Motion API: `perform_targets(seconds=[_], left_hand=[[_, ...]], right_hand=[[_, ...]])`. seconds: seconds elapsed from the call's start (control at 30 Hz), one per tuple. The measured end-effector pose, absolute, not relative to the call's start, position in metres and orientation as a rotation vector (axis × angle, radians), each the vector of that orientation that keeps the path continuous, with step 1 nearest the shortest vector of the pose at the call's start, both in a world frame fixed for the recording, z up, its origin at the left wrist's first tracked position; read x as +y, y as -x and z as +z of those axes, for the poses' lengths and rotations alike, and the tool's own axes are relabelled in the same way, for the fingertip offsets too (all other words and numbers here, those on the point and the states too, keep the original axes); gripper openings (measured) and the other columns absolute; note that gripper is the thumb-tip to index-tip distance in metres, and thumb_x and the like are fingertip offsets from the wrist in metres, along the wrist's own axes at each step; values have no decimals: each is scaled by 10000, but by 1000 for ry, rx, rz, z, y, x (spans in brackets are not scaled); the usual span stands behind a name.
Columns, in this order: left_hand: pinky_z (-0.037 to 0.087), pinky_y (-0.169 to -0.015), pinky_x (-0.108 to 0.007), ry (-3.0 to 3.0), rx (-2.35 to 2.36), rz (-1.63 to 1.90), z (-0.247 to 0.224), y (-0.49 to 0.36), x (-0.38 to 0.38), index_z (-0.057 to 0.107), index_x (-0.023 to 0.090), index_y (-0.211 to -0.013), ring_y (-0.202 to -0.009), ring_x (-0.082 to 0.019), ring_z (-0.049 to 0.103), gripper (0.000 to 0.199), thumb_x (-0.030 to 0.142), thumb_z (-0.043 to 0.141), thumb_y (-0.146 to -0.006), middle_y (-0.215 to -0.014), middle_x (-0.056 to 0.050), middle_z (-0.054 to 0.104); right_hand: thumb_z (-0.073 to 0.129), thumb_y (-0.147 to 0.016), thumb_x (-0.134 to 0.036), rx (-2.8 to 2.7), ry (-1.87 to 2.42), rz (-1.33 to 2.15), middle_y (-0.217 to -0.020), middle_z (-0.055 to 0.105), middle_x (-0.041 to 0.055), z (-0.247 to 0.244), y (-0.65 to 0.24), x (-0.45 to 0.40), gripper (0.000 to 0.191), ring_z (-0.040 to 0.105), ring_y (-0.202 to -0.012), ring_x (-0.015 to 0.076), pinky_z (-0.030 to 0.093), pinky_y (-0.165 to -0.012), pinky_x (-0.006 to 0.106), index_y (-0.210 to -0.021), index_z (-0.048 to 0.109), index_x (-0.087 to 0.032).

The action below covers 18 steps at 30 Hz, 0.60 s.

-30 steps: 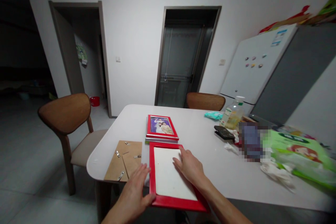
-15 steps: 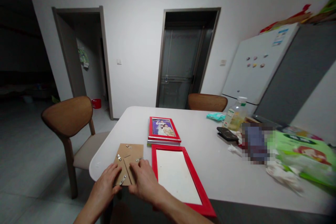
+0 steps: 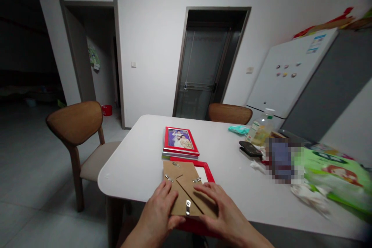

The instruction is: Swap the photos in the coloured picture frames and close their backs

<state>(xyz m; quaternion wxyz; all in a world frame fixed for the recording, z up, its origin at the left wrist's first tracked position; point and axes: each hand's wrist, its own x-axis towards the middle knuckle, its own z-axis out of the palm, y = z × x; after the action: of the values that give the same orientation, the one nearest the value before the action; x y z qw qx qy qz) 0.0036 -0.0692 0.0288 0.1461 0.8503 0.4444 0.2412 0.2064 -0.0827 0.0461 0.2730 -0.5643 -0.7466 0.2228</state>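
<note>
A brown picture frame backing (image 3: pixel 186 197) with metal clips and a slit is between my two hands, over a larger red picture frame (image 3: pixel 208 171). My left hand (image 3: pixel 161 205) grips its left side near the lower corner, fingers on top and thumb at the near edge. On the right side my right hand (image 3: pixel 222 209) holds it the same way. Most of the red frame is covered; a strip of its white inside shows. Just beyond lies a small stack of frames, topped by a red framed photo (image 3: pixel 181 139). What lies under the backing is hidden.
On the table's right are a black wallet-like item (image 3: pixel 250 148), a bottle of yellowish liquid (image 3: pixel 260 127), crumpled tissues (image 3: pixel 310 197), a green package (image 3: pixel 334 170) and a teal packet (image 3: pixel 238 130). Wooden chairs stand at the left (image 3: pixel 77 124) and far side (image 3: pixel 230 113).
Both hands have carried the brown backing to the right, from the bare tabletop to over the larger red frame. The stacked frames have stayed put; the view has shifted slightly.
</note>
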Motion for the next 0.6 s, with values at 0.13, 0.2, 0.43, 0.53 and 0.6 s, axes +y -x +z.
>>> perform_targets(seconds=[0.13, 0.2, 0.43, 0.53, 0.6], left_hand=[[287, -982, -401, -2410, 1243, 466, 31, -26, -67, 491, 138, -1105, -1189, -275, 319, 541, 307, 666, -622, -1275, -148, 394], [270, -993, -361, -2408, 1230, 440, 30, -31, -63, 484, 141, -1111, -1195, -256, 312, 546, 315, 663, -625, -1286, -134, 382], [257, -966, -433, -2458, 1185, 364, 23, -30, -47, 501, 216, -1061, -1182, -245, 329, 451, 366, 619, -652, -1262, -73, 421], [218, -971, -467, -2460, 1196, 344, 21, -28, -47, 475, 230, -1095, -1207, -235, 291, 436, 351, 578, -689, -1288, -62, 393], [185, -983, -476, -2458, 1200, 347, 19, -27, -49, 461, 219, -1116, -1216, -238, 273, 468, 380, 573, -691, -1303, -68, 373]], right_hand=[[571, -568, -234, -1984, 1613, 599, -1050, 495, 78, 36, -227, -90, 482, 439, -1008, 219, 345, -886, 341, -1049, 548, -209], [563, -570, -243, -1985, 1635, 589, -1045, 500, 83, 28, -232, -90, 467, 444, -1002, 217, 347, -884, 332, -1033, 558, -187], [549, -584, -242, -1992, 1678, 431, -1034, 516, 101, 7, -234, -74, 383, 442, -995, 224, 335, -883, 327, -953, 607, -154], [522, -631, -252, -2035, 1653, 326, -991, 535, 94, 3, -229, -65, 318, 458, -953, 216, 348, -852, 328, -921, 621, -170], [518, -643, -249, -2053, 1657, 277, -978, 540, 92, 0, -226, -60, 311, 466, -933, 213, 356, -831, 326, -927, 620, -174]])
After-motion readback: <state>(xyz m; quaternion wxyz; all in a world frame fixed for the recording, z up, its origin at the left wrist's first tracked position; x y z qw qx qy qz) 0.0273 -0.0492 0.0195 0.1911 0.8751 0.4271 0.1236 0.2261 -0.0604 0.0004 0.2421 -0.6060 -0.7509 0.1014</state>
